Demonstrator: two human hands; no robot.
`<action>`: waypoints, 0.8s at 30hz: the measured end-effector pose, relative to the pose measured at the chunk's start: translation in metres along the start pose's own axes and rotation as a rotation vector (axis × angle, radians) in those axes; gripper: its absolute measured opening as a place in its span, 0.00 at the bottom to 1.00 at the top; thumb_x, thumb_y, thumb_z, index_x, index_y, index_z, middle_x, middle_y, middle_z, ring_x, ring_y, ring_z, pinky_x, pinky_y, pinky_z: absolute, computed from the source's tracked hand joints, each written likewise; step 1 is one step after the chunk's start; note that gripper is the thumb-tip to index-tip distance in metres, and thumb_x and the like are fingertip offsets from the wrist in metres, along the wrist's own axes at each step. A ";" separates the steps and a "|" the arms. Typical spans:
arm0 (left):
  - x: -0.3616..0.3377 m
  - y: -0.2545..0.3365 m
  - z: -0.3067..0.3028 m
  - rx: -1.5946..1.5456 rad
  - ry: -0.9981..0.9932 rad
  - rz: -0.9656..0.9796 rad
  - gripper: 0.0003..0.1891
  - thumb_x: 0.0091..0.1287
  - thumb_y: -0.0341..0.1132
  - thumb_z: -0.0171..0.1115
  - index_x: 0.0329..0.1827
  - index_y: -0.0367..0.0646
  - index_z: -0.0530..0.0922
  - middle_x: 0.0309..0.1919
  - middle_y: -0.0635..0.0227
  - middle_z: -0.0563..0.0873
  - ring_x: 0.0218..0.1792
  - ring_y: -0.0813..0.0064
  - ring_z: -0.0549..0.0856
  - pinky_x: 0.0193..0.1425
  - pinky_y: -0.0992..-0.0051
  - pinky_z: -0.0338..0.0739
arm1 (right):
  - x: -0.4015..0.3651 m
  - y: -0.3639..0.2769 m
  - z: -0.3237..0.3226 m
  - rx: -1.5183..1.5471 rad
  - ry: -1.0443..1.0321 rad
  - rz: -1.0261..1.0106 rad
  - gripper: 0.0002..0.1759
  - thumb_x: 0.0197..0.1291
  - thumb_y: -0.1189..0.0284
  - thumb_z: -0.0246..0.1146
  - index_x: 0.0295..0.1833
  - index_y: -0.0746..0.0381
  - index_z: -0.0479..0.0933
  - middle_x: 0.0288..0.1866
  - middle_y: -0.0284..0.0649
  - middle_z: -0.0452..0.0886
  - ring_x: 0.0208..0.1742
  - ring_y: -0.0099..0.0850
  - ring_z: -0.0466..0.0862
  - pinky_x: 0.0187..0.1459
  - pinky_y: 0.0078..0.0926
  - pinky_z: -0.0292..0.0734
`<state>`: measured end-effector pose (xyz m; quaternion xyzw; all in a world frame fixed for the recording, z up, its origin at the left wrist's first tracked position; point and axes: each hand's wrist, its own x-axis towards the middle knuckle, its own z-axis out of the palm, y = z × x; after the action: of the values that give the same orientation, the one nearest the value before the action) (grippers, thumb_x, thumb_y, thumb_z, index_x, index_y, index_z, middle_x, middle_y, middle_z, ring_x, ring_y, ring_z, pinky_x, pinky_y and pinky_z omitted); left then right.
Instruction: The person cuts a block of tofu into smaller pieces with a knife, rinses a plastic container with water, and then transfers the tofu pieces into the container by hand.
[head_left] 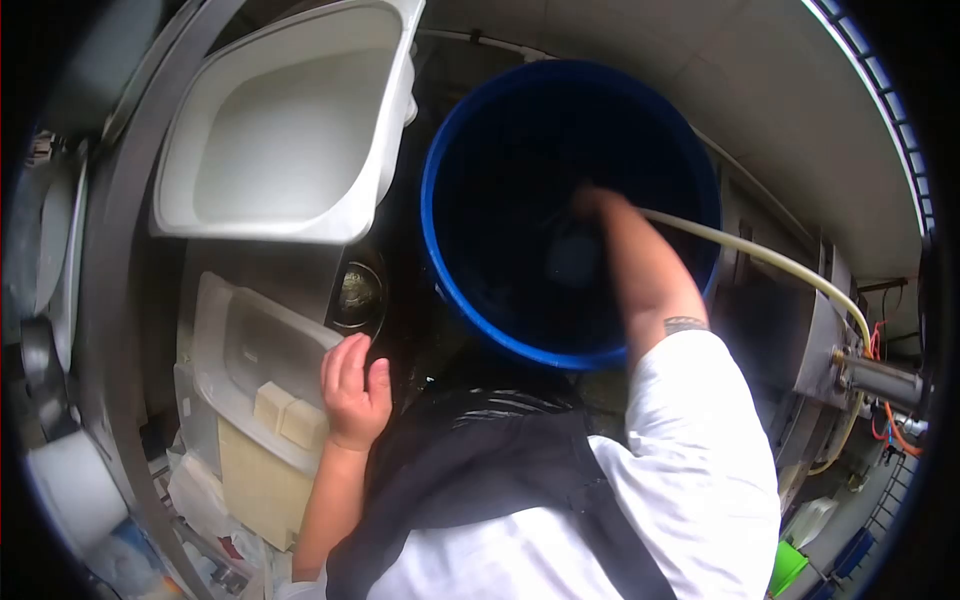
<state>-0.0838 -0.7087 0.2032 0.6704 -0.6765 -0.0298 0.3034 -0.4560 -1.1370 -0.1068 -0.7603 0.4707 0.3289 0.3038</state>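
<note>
My right arm reaches down into a large round blue barrel (436,262) with a dark inside. There my right hand (592,203) is blurred and its fingers are lost in the dark, so I cannot tell what it holds. A pale hose (765,254) comes over the barrel's right rim and passes close by my right wrist. Below the hand a pale blurry patch (575,257) shows in the barrel. My left hand (357,392) is raised with fingers stretched and thumb apart, holding nothing. It is nearest to a whitish plastic tub (225,350) containing pale blocks (288,414).
A big white basin (285,225) stands at the upper left, beside the barrel. A round metal item (358,290) lies below it. At the right are steel equipment (765,335) and a metal pipe (880,378). A bright green item (788,568) sits at the lower right.
</note>
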 end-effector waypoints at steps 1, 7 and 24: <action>0.021 0.008 0.010 -0.013 -0.013 0.018 0.17 0.73 0.32 0.69 0.60 0.32 0.83 0.56 0.48 0.87 0.54 0.45 0.86 0.62 0.54 0.81 | 0.030 0.011 0.034 0.101 0.013 -0.007 0.35 0.66 0.48 0.73 0.68 0.61 0.84 0.71 0.53 0.84 0.71 0.47 0.84 0.72 0.45 0.78; 0.121 0.045 0.073 -0.100 -0.118 0.267 0.25 0.80 0.48 0.63 0.59 0.29 0.82 0.58 0.44 0.86 0.60 0.41 0.85 0.68 0.46 0.80 | 0.067 -0.070 0.071 0.306 0.054 -0.003 0.35 0.66 0.48 0.73 0.69 0.61 0.84 0.70 0.53 0.84 0.71 0.47 0.84 0.72 0.45 0.78; 0.079 0.014 0.113 0.220 -0.512 0.549 0.17 0.60 0.50 0.72 0.54 0.74 0.89 0.52 0.85 0.86 0.42 0.71 0.78 0.55 0.59 0.72 | 0.208 0.026 0.216 0.194 0.151 0.253 0.36 0.66 0.46 0.71 0.70 0.60 0.82 0.69 0.53 0.85 0.68 0.48 0.85 0.71 0.45 0.79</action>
<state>-0.1406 -0.8214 0.1469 0.4641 -0.8835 -0.0412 0.0477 -0.4556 -1.0879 -0.4035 -0.6847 0.6135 0.2595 0.2958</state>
